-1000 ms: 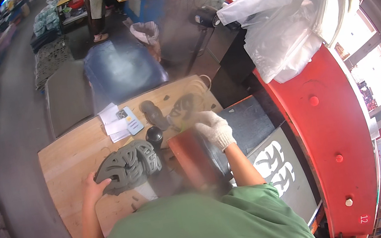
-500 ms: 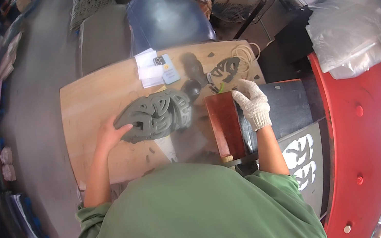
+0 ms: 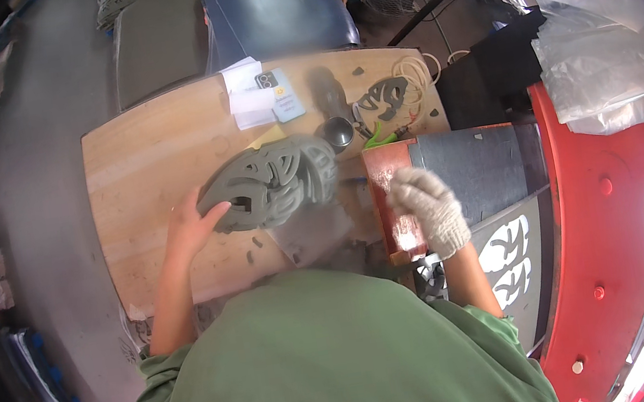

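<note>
On the wooden table, a stack of grey cut-out foam sheets [image 3: 252,180], rounded and shaped like shoe soles with curved slots, lies left of centre. My bare left hand [image 3: 196,222] grips its left end, thumb on top and fingers along the side. My right hand [image 3: 425,210], in a white knit glove, is over the red front end of a black-and-red machine block [image 3: 463,171]. The gloved fingers are bent and slightly blurred, so whether they press or hold anything is hidden. A grey sheet with white cut-out shapes [image 3: 509,256] lies beside my right forearm.
A phone [image 3: 287,105] and white papers [image 3: 245,88] lie at the table's far side. Nearby are a dark cup [image 3: 338,132], a dark cut-out piece [image 3: 382,99], green-handled cutters [image 3: 383,138] and coiled cord. A red machine panel [image 3: 587,194] with knobs stands right, clear plastic bags [image 3: 595,52] above it.
My right hand has moved nearer to me, off the block's far corner to its red front, fingers now more bent. The block has shifted slightly right in view. My left hand keeps the foam stack.
</note>
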Tool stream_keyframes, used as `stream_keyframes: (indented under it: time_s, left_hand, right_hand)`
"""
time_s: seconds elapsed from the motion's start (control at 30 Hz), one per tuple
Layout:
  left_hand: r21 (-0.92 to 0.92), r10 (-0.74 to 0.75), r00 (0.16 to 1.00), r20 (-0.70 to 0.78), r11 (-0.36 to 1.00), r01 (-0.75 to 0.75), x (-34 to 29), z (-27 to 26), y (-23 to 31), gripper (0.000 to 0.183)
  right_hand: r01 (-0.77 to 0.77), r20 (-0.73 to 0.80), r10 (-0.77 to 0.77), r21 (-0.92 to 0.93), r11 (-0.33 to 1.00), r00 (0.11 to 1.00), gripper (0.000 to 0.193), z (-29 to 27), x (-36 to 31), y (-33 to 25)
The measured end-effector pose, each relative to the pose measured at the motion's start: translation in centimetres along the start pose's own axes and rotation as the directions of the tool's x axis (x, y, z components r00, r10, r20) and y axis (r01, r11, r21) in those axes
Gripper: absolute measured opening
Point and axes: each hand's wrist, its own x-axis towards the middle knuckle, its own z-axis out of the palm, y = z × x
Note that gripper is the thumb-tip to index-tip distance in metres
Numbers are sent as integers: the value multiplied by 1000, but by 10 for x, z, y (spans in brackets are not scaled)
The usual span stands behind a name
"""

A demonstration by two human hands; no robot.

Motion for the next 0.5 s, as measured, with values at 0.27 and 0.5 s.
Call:
stream_keyframes:
  time_s: [0.27, 0.5]
  left_hand:
    - [-25, 59, 998, 34, 998, -58, 8, 8, -28, 62]
    - [60, 86, 996, 21, 994, -87, 12, 5, -29, 61]
  right_hand:
    - [23, -9, -23, 3, 1000, 1000, 34, 30, -18, 11]
    - [501, -685, -599, -378, 779, 414, 30, -127, -26, -153]
